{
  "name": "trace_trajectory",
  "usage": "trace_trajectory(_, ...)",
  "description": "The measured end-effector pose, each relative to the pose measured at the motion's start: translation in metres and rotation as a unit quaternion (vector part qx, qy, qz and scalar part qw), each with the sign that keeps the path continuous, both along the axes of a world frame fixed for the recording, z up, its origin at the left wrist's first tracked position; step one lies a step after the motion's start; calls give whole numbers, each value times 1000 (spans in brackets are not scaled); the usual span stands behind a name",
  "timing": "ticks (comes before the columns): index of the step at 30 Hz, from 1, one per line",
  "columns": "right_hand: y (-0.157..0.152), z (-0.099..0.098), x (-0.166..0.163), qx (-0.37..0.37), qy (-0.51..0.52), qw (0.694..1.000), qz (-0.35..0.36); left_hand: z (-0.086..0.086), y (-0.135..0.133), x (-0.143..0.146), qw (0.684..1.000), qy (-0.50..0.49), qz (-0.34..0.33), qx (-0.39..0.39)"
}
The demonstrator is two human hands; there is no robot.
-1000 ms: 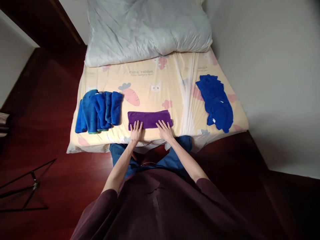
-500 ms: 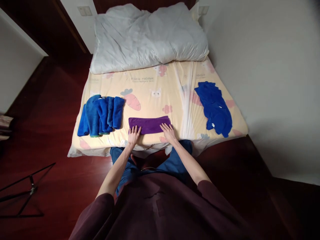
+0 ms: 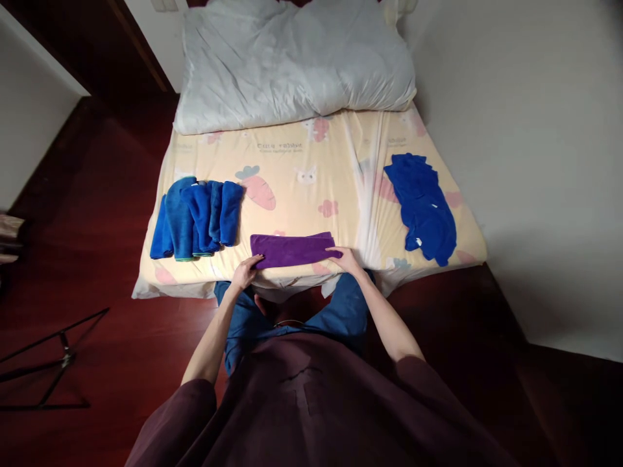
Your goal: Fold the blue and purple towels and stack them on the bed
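A purple towel (image 3: pixel 292 251), folded into a long narrow strip, lies near the front edge of the bed. Its left front corner is pinched in my left hand (image 3: pixel 246 270), with the fingers closed over the edge. At the other end my right hand (image 3: pixel 346 259) grips the right front corner between thumb and fingers. Left of the towel, several blue folded towels (image 3: pixel 197 220) lie side by side, partly overlapping. Over on the right is a loose, spread pile of blue towels (image 3: pixel 423 209) with small white tags.
The bed (image 3: pixel 302 201) has a yellow sheet printed with carrots and rabbits. A large pale quilt (image 3: pixel 296 65) lies across its far end. A white wall (image 3: pixel 525 168) stands to the right. On the floor at left are black tripod legs (image 3: pixel 63 357).
Both hands went from lying flat on the purple towel to gripping its front corners. They have moved outward, and the towel's right end looks slightly lifted. My view has shifted a little.
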State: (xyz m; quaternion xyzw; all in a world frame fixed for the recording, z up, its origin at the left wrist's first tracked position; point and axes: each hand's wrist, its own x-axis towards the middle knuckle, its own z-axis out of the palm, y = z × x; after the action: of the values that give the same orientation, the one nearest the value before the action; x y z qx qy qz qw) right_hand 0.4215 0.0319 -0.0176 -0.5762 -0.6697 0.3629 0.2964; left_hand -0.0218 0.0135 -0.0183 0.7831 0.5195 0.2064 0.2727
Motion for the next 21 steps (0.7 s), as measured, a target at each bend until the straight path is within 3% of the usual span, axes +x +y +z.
trace_trajectory(6,15,-12,3,15,31,997,-74,3,16,-1,985,-87,132,-74)
trace_trajectory(10,29,-21,-5,26,11,992,-124,8,31,9,975,-74,203,-60)
trace_trajectory(21,44,-35,-9,49,-23,992,-117,11,47,24,963,9,264,-54)
